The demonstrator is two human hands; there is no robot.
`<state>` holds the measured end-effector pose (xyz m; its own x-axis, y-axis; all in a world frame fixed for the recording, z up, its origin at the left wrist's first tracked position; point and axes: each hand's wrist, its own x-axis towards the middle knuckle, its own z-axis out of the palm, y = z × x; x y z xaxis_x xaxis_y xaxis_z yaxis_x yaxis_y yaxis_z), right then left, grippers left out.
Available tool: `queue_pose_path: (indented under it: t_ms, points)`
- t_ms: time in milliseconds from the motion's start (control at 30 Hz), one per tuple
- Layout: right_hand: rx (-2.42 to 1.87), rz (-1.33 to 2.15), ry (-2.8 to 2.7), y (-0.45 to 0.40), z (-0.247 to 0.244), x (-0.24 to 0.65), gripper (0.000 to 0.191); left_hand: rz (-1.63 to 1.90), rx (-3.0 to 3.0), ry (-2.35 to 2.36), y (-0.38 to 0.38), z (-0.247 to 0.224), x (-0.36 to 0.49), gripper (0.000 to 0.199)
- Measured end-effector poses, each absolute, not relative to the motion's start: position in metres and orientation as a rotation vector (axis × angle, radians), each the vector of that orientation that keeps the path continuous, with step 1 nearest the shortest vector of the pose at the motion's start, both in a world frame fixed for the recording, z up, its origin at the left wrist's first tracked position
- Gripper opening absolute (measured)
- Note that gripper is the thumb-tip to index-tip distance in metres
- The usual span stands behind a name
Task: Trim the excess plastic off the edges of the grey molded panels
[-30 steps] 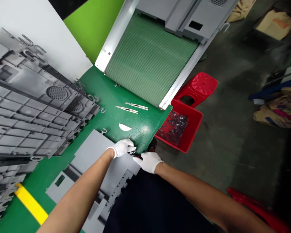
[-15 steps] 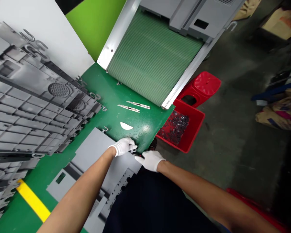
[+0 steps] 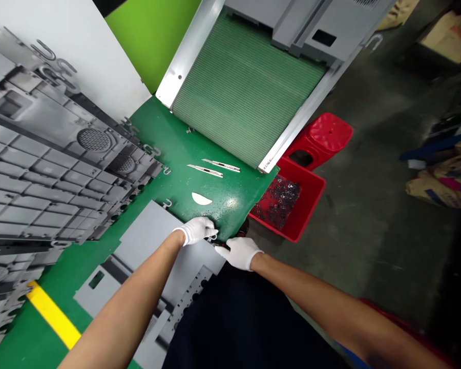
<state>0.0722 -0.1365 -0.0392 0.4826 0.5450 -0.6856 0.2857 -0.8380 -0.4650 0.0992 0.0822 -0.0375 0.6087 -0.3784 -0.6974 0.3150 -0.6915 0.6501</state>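
1. Metal hook (image 3: 214,235) is sitting at the near edge of the green worktop (image 3: 169,154), and I'm watching it from afar.
2. Left grip (image 3: 195,230) is closed around it.
3. Right grip (image 3: 240,253) is pinching a small dark object (image 3: 219,246) just beside it.

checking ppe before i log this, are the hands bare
No, the left hand and the right hand both wear white gloves.

Bright overhead light leaves a white glare on the green board (image 3: 230,204), while the floor (image 3: 451,287) darkens toward 4 o'clock.
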Motion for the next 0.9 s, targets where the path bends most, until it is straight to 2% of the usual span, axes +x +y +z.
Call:
queue_pose_path:
  t_ms: [367, 700, 900]
  points:
    - [-2.387, 1.227, -0.734, -0.141, -0.051, 0.068, 0.080, -1.153, 2.059, -0.020, 0.082, -0.041, 0.101, 0.054]
    - [-2.397, 1.299, -0.673, -0.131, -0.046, 0.068, 0.091, -1.171, 2.057, 0.046, 0.078, -0.037, 0.100, 0.050]
    - [-2.465, 1.266, -0.700, -0.127, -0.045, 0.066, 0.093, -1.211, 2.092, 0.075, 0.074, -0.036, 0.102, 0.040]
